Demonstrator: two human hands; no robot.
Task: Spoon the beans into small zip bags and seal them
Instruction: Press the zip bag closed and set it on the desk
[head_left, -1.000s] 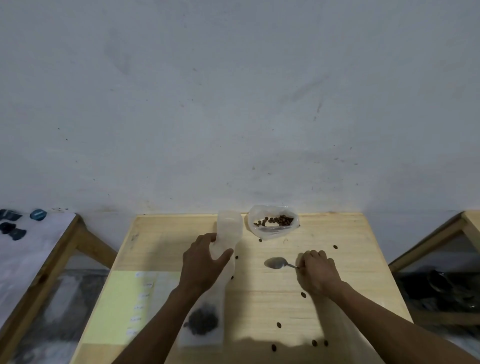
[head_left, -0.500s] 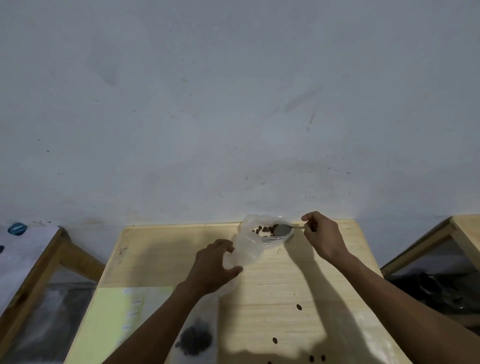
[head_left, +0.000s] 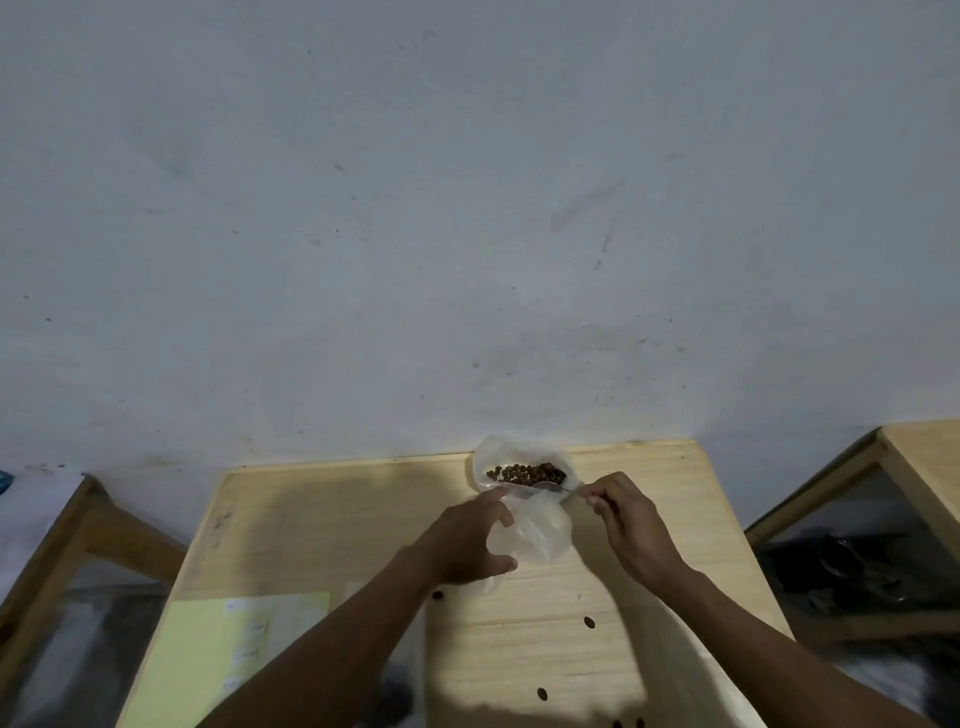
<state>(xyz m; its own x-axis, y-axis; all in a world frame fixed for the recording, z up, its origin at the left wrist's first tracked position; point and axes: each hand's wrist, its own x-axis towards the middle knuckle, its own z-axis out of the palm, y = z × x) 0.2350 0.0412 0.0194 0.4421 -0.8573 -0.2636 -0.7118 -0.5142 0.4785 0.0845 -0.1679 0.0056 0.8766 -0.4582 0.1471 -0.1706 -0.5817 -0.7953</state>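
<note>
A clear plastic bag of brown beans (head_left: 525, 474) sits open at the far edge of the wooden table (head_left: 322, 519). My right hand (head_left: 626, 519) pinches the handle of a metal spoon (head_left: 548, 486), whose bowl lies at the near side of the beans. My left hand (head_left: 467, 540) holds up a small clear zip bag (head_left: 540, 530), its mouth raised just below the bean bag. The zip bag's lower part runs down behind my left forearm; a dark patch of beans (head_left: 395, 696) shows there.
Several loose beans (head_left: 588, 621) lie scattered on the right half of the table. A yellow sheet with small labels (head_left: 218, 654) lies at the near left. Wooden frames stand off both sides, left (head_left: 67, 545) and right (head_left: 914, 467). A plain wall rises behind.
My right hand lifted the spoon from the table to the bean bag, then drew nearer. My left hand carried the zip bag's mouth rightward, up beneath the bean bag.
</note>
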